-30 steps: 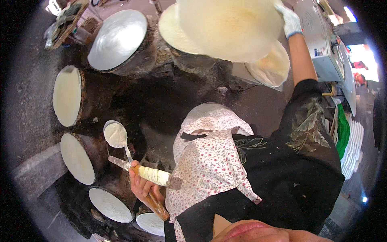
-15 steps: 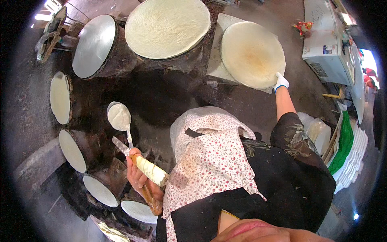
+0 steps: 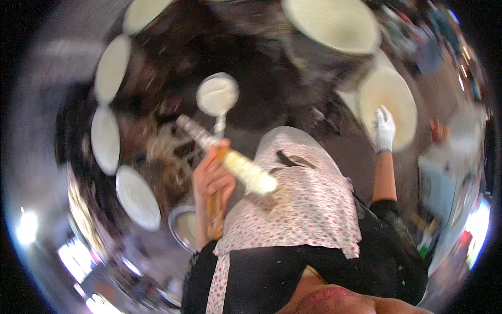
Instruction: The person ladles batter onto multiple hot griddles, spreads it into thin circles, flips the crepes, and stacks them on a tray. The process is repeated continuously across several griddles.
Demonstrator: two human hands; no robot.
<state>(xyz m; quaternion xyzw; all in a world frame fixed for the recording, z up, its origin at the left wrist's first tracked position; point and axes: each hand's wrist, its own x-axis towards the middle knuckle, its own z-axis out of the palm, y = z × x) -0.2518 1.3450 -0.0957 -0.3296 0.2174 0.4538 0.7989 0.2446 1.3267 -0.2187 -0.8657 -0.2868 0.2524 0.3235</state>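
My left hand (image 3: 214, 178) is closed round a ladle (image 3: 217, 94) and a batter-coated spreader (image 3: 248, 172), held together in front of the apron. White batter fills the ladle's bowl. A wooden handle (image 3: 214, 217) sticks out below the fist; which of the two tools it belongs to I cannot tell. Off to the right, my right hand (image 3: 385, 128), in a white glove, lies with fingers stretched out on a round, thin flatbread (image 3: 402, 112) browned in its middle. The picture is blurred by motion.
A large round griddle covered with pale batter (image 3: 334, 23) stands at the top right. Several round pale griddles curve along the left, one of them (image 3: 137, 198) nearest me. Beside my left forearm is a metal-rimmed bowl (image 3: 177, 233). A white cabinet (image 3: 439, 180) stands far right.
The whole view has swung round, so the griddles appear shifted. My gloved right hand has gone from the flatbread's edge onto its surface. My left hand keeps hold of both tools.
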